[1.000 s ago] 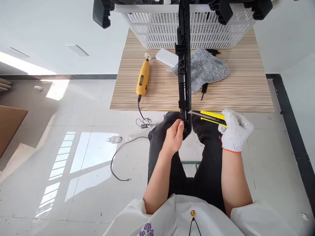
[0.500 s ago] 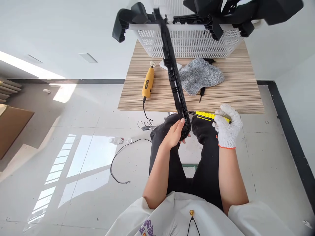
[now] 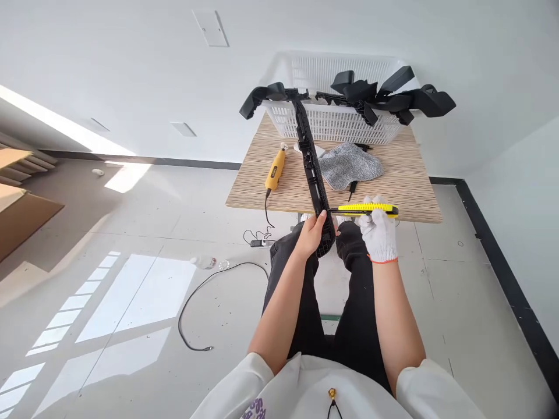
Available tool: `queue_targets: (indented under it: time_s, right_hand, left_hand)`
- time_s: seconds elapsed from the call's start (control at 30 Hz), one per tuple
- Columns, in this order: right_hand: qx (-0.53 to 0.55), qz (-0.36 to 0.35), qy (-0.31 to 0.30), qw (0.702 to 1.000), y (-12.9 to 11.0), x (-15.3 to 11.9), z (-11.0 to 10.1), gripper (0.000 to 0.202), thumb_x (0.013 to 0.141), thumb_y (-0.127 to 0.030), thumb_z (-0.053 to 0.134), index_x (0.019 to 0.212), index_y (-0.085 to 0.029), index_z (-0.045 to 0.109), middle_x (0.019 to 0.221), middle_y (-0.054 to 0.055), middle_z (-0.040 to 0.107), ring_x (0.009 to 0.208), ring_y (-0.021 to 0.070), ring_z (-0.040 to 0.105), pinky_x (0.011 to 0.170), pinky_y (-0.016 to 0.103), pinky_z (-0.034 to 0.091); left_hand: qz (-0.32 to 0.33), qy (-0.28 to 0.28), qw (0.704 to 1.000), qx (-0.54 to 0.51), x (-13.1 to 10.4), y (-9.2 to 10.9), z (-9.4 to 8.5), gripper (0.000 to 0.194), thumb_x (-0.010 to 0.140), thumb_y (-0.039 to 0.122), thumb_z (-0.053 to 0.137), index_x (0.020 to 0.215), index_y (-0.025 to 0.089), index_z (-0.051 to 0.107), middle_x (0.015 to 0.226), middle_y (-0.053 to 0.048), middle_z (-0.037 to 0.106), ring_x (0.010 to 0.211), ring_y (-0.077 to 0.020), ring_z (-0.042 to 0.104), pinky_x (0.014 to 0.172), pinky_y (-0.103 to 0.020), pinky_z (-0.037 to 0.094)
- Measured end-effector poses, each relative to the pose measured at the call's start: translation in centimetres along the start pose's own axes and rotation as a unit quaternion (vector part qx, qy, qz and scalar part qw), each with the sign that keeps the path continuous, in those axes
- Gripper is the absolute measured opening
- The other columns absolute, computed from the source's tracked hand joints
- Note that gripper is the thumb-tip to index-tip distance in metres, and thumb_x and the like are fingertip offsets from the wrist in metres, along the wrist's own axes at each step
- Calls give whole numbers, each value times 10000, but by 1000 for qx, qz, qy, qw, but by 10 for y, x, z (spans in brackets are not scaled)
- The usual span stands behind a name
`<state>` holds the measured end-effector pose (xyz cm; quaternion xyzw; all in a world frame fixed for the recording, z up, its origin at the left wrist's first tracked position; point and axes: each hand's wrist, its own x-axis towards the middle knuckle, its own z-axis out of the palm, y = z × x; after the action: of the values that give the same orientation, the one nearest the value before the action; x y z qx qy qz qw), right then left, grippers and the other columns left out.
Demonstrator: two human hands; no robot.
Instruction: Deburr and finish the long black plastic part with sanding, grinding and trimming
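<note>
My bare left hand is closed around the lower end of a long, ribbed black plastic trim piece. The piece slants up and away over the table, its far end in front of the basket. In a white knit glove with an orange cuff, my right hand grips a yellow and black utility knife. The knife lies nearly level, its tip at the right edge of the trim piece, just above my left thumb. Whether the blade cuts into the plastic is too small to tell.
On the wood-grain table lie a yellow rotary tool with a cord and a grey cloth over dark items. Behind them stands a white basket holding several black plastic parts. A cable curves across the floor.
The view has tilted up, so more of the basket shows. My right hand has moved left with the utility knife, which is now more level. My left hand keeps its hold.
</note>
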<state>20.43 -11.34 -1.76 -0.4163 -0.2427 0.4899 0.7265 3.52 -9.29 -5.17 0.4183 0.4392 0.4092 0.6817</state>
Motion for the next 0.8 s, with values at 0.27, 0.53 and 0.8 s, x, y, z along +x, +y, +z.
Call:
queue_targets:
  time_s: [0.27, 0.53, 0.8]
  right_hand:
    - [-275, -37, -140, 950, -2, 14, 2, 236, 703, -358, 807, 884, -226, 732, 902, 35, 759, 755, 186, 673, 694, 352, 581]
    - [-401, -91, -229, 882, -2, -1, -16, 122, 790, -341, 782, 881, -264, 757, 944, 54, 767, 932, 251, 724, 939, 480, 595]
    - [-344, -24, -96, 934, 3, -10, -27, 183, 848, -419, 690, 789, -247, 666, 770, -9, 678, 733, 160, 664, 768, 337, 597]
  left_hand:
    - [-25, -31, 998, 49, -17, -2, -7, 476, 945, 702, 515, 988, 233, 449, 736, 8, 664, 580, -182, 687, 535, -316, 579]
    - [-37, -24, 994, 96, -18, -3, -11, 483, 960, 721, 460, 923, 241, 420, 735, 7, 685, 527, -173, 681, 501, -310, 569]
    - [-23, -80, 990, 118, -21, 2, -11, 379, 955, 584, 586, 1004, 231, 454, 696, 28, 676, 519, -171, 682, 521, -291, 551]
